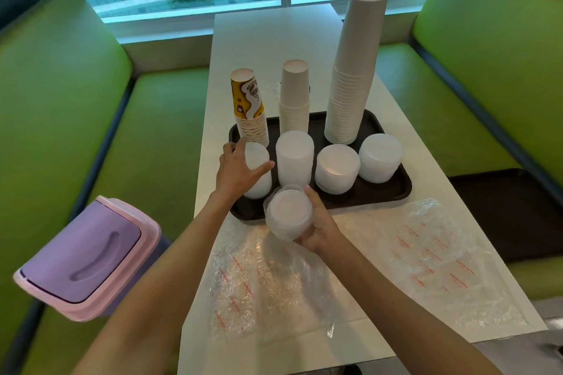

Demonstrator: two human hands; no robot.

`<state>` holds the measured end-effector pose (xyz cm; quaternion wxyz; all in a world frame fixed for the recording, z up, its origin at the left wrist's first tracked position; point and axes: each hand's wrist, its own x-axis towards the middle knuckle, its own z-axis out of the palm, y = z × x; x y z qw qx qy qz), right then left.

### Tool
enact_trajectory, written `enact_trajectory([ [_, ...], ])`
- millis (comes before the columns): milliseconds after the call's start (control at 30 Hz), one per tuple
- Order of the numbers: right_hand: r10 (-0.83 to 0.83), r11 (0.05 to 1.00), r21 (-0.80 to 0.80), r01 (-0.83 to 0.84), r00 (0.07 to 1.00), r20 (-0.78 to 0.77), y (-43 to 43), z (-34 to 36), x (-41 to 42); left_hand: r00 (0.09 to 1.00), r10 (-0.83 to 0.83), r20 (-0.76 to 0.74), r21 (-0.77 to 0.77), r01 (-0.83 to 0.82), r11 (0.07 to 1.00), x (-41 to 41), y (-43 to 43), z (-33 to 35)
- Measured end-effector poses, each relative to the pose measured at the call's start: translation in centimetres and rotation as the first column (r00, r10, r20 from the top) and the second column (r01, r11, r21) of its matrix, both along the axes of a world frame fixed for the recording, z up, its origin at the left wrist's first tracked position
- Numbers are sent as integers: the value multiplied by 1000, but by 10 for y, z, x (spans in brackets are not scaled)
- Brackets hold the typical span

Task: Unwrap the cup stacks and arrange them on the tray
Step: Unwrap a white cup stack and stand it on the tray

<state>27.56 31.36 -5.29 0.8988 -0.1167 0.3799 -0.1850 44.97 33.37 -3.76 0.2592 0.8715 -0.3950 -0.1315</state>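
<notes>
A black tray (380,196) on the white table carries three paper cup stacks: a yellow patterned one (249,106), a short white one (294,96) and a tall white one (355,67). In front of them stand several translucent plastic stacks (336,167). My left hand (239,170) reaches over the leftmost plastic stack (257,179), fingers spread around its top. My right hand (320,225) grips another translucent stack (288,213) at the tray's near edge, held just above the table.
Two clear plastic wrappers with red print lie flat on the table, one near left (265,283), one right (435,253). A purple and pink lidded bin (88,259) sits on the left green bench. A second dark tray (511,213) rests on the right bench.
</notes>
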Motion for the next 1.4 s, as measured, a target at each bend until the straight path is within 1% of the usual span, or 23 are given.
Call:
enact_trajectory([
  [200, -28, 1000, 4, 28, 997, -73, -4, -5, -4, 999, -18, -37, 8, 19, 1000, 4, 0, -2],
  [300, -25, 1000, 8, 25, 997, -76, -4, -6, -7, 999, -33, -29, 27, 34, 999, 8, 1, -1],
  [433, -15, 1000, -9, 15, 996, -87, -2, -6, -7, 996, -81, 21, 101, 79, 992, 6, 0, 0],
  [533, -22, 1000, -18, 21, 995, -97, -1, -3, -8, 997, -78, 11, 111, 77, 991, 3, -1, 2],
  [700, -30, 1000, -2, 30, 995, -96, -1, -3, -10, 997, -75, -3, 119, 75, 990, 3, -1, 1],
  [867, -25, 999, 34, 26, 999, -29, 0, 4, -11, 996, -84, -18, 121, 86, 989, 3, 3, 3],
  [900, -25, 999, 35, 25, 1000, -2, 0, 6, -11, 997, -77, -1, 106, 77, 991, 2, 5, 6],
  [933, -22, 999, 37, 21, 999, 29, 1, 8, -11, 998, -67, 23, 59, 65, 996, 0, 8, 11],
  [967, -23, 999, 32, 21, 998, 50, 1, 6, -11, 998, -51, 38, -31, 52, 998, -3, 11, 16],
  [1000, -24, 999, 32, 21, 997, 76, 2, 6, -10, 999, -27, 43, -154, 34, 987, -9, 16, 22],
  [1067, -39, 998, 48, 33, 991, 128, 2, 3, -7, 999, 8, 44, -400, 11, 917, -28, 27, 31],
  [1100, -43, 997, 70, 33, 988, 148, 4, 4, -5, 999, -1, 49, -465, 24, 885, -38, 34, 34],
  [1133, -32, 996, 88, 17, 985, 169, 5, 5, -4, 997, -32, 64, -492, 60, 869, -49, 41, 35],
  [1200, 3, 997, 74, -15, 987, 160, 9, 8, -4, 988, -123, 93, -471, 152, 869, -66, 54, 30],
  [1267, 18, 999, 33, -22, 991, 132, 14, 12, -5, 976, -192, 104, -411, 218, 885, -77, 65, 19],
  [1400, 32, 999, 35, -37, 989, 145, 22, 12, -4, 974, -192, 119, -293, 219, 931, -85, 80, 3],
])
